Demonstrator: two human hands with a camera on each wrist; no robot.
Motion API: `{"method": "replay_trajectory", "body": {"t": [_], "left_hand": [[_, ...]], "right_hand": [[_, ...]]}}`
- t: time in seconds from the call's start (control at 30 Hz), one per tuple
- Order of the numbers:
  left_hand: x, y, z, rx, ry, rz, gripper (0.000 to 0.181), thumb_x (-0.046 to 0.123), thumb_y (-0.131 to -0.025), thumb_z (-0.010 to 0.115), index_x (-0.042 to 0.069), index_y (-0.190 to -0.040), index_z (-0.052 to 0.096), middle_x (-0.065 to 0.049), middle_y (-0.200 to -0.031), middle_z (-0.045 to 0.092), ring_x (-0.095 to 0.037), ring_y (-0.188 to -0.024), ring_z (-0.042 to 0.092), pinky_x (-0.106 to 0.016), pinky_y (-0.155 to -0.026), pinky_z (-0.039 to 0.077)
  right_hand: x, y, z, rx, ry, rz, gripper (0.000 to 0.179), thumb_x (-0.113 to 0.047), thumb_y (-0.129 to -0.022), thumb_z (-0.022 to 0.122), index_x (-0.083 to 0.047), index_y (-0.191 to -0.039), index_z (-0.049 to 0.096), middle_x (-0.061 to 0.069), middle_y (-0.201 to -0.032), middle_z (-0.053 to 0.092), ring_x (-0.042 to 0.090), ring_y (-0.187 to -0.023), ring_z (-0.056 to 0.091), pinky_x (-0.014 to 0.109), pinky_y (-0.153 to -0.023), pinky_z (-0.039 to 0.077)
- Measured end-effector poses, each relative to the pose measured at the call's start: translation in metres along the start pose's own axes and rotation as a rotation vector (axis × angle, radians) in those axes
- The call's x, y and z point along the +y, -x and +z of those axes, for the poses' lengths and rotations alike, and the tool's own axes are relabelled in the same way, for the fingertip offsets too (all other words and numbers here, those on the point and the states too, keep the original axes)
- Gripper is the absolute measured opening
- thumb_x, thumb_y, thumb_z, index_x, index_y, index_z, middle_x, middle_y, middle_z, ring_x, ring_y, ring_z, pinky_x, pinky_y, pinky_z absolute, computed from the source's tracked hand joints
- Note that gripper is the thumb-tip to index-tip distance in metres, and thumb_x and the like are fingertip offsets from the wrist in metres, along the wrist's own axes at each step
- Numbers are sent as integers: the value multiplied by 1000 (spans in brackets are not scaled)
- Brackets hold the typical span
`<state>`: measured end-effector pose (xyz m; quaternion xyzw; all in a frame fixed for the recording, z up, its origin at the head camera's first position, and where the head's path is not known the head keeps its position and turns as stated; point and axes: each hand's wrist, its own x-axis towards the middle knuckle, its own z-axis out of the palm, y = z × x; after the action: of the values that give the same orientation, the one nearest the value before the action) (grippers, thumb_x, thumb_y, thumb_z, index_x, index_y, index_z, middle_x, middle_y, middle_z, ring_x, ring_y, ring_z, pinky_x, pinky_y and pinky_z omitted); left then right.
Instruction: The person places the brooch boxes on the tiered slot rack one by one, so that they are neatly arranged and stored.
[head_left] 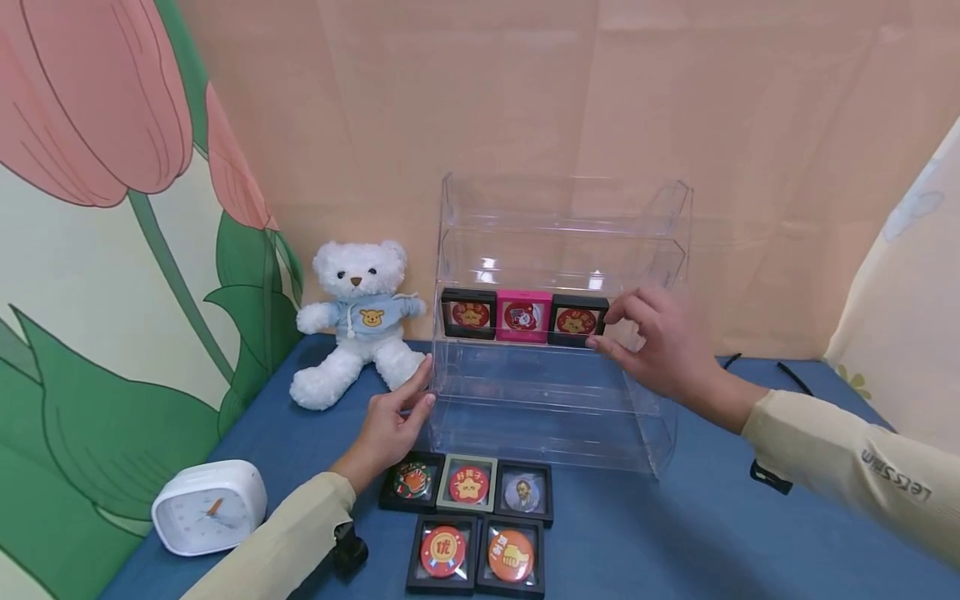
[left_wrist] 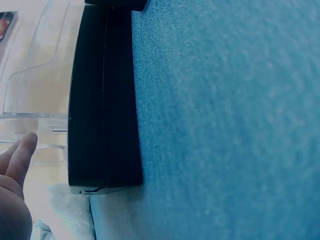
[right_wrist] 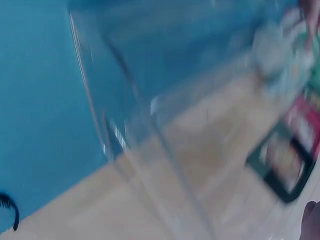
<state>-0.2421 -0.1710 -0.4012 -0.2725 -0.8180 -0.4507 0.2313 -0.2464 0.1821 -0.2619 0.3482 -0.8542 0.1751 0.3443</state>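
Note:
A clear tiered display rack [head_left: 540,433] stands on the blue cloth. On its middle tier sit a black-framed badge box [head_left: 471,315], a pink badge box [head_left: 523,317] and another black-framed badge box [head_left: 577,320], side by side. My right hand [head_left: 660,342] is at the right end of that row, thumb and index finger apart at the last black box's right edge. Blur in the right wrist view hides any exact contact with this box [right_wrist: 282,162]. My left hand [head_left: 390,429] has its extended fingers [left_wrist: 22,157] against the rack's left side.
In front of the rack lie several framed badges, among them a green-framed one [head_left: 468,483] and a black-framed one [head_left: 442,552]. A white teddy bear [head_left: 363,321] sits left of the rack. A white clock [head_left: 210,508] stands at the front left.

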Motion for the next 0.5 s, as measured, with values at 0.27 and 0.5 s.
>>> {"method": "replay_trajectory", "body": {"t": [0.27,0.5], "left_hand": [[3,0,-2,-1,-12,1,54,5,-96,56,10,-146,37,-11,-138,45,-23,-101,63,-36,-76,53],[3,1,-1,-4,-19,-12,54,6,-96,56,10,-146,37,-10,-138,45,-22,-97,65,-36,-73,54]], "right_hand": [[-53,48,13,-221,-101,-36,28,-32,-73,83,-20,-86,61,-11,-88,50,6,-84,48,25,-62,49],[-64,86,37,-560,-237,115,24,-41,-85,69,-22,-97,60,-13,-93,53,6,-82,55,28,-65,50]]}}
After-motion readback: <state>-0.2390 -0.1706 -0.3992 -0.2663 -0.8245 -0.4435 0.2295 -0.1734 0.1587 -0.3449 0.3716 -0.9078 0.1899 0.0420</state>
